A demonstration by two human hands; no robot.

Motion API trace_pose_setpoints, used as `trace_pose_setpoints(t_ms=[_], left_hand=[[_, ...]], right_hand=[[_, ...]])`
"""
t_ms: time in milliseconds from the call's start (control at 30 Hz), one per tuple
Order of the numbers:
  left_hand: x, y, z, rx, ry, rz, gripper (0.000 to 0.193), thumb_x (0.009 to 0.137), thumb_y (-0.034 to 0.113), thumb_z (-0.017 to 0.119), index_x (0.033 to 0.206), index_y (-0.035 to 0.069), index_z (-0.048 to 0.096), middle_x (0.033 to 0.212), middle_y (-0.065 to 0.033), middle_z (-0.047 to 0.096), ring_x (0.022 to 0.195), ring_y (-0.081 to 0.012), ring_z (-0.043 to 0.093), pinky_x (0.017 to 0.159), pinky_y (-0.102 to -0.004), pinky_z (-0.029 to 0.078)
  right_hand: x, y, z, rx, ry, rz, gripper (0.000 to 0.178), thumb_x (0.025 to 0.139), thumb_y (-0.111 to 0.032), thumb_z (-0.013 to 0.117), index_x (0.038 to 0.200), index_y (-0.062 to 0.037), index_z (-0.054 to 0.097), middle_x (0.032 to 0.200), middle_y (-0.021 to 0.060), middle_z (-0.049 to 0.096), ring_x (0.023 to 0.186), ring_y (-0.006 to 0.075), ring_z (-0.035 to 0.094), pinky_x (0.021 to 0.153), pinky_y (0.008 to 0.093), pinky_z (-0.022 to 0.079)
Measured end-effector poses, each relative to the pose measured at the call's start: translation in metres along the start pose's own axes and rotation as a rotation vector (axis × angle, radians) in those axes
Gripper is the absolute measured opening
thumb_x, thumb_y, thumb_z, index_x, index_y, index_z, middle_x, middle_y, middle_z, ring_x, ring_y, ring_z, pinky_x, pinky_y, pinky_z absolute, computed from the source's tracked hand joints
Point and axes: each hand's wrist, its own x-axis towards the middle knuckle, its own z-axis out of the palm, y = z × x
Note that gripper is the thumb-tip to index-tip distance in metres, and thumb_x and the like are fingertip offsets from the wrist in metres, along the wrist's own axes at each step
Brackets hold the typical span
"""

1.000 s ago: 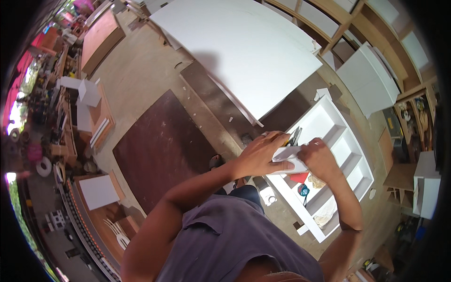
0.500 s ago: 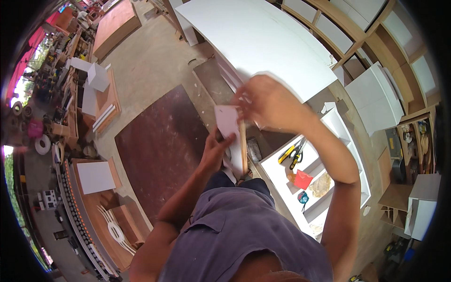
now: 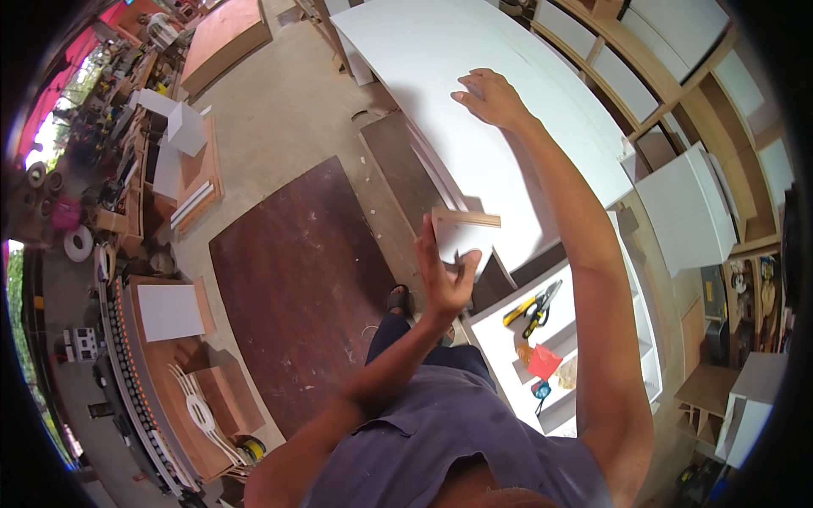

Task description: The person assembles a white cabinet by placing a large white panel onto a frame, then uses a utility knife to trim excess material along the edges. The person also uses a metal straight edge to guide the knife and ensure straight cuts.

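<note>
My left hand [image 3: 449, 286] grips a small white board [image 3: 455, 240] with a bare plywood edge, its thumb on one face. The board is tilted and sits close to the near side of a large white panel [image 3: 415, 51]. Over that panel is my right hand [image 3: 500, 102], arm stretched out, fingers loosely bent and the thumb apart from them. Nothing shows in the right hand, though its palm side is partly hidden.
To the right, a white compartmented cabinet [image 3: 495, 330] holds yellow-and-black hand tools [image 3: 535, 310], a red piece [image 3: 544, 361] and a teal tape measure [image 3: 540, 389]. A dark brown board [image 3: 296, 262] lies on the floor at left. Benches with wood pieces line the left.
My right hand has moved away from the board's edge, up and out over the white panel. My left hand has shifted right with the board, turning it so its plywood edge faces away.
</note>
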Motion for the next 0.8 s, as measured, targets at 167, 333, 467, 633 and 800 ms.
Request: trace_pose_setpoints(t_ms=[167, 333, 467, 633, 800], left_hand=[[0.045, -0.023, 0.006, -0.019, 0.089, -0.095, 0.079, 0.087, 0.005, 0.067, 0.152, -0.003, 0.022, 0.131, -0.0213, 0.044, 0.117, -0.0302, 0.049, 0.102, -0.0420, 0.040], [0.155, -0.100, 0.001, 0.145, 0.242, 0.019, 0.085, 0.086, 0.020, 0.075, 0.151, -0.002, 0.025, 0.130, -0.0225, 0.047, 0.116, -0.0354, 0.050, 0.097, -0.0453, 0.041], [0.273, -0.174, -0.010, 0.157, 0.319, 0.089, 0.084, 0.086, 0.017, 0.075, 0.151, 0.000, 0.026, 0.130, -0.0226, 0.048, 0.115, -0.0367, 0.051, 0.098, -0.0458, 0.041], [0.429, -0.268, -0.016, 0.211, 0.409, 0.205, 0.083, 0.085, 0.015, 0.075, 0.151, 0.000, 0.027, 0.128, -0.0251, 0.049, 0.115, -0.0408, 0.052, 0.099, -0.0463, 0.041], [0.568, -0.342, -0.038, 0.369, 0.438, 0.189, 0.087, 0.082, 0.023, 0.076, 0.151, 0.001, 0.028, 0.129, -0.0285, 0.050, 0.118, -0.0440, 0.050, 0.101, -0.0505, 0.038]], right_hand=[[0.034, -0.015, 0.030, -0.291, -0.058, 0.132, 0.063, 0.099, -0.056, 0.041, 0.148, -0.0177, 0.042, 0.157, 0.0146, 0.032, 0.144, 0.0422, 0.026, 0.115, 0.0609, 0.021], [0.039, -0.025, 0.025, -0.366, -0.133, 0.145, 0.064, 0.102, -0.055, 0.034, 0.154, -0.0188, 0.032, 0.161, 0.0144, 0.025, 0.146, 0.0466, 0.018, 0.115, 0.0651, 0.015], [0.042, -0.024, 0.027, -0.359, -0.135, 0.109, 0.063, 0.103, -0.052, 0.033, 0.154, -0.0155, 0.033, 0.161, 0.0161, 0.023, 0.146, 0.0485, 0.015, 0.114, 0.0673, 0.013], [0.050, -0.026, 0.019, -0.335, -0.189, 0.102, 0.063, 0.103, -0.049, 0.035, 0.154, -0.0118, 0.033, 0.162, 0.0176, 0.018, 0.147, 0.0505, 0.011, 0.114, 0.0684, 0.011], [0.063, -0.027, 0.012, -0.278, -0.293, 0.100, 0.065, 0.101, -0.049, 0.039, 0.154, -0.0110, 0.032, 0.164, 0.0171, 0.012, 0.148, 0.0508, 0.005, 0.114, 0.0696, 0.008]])
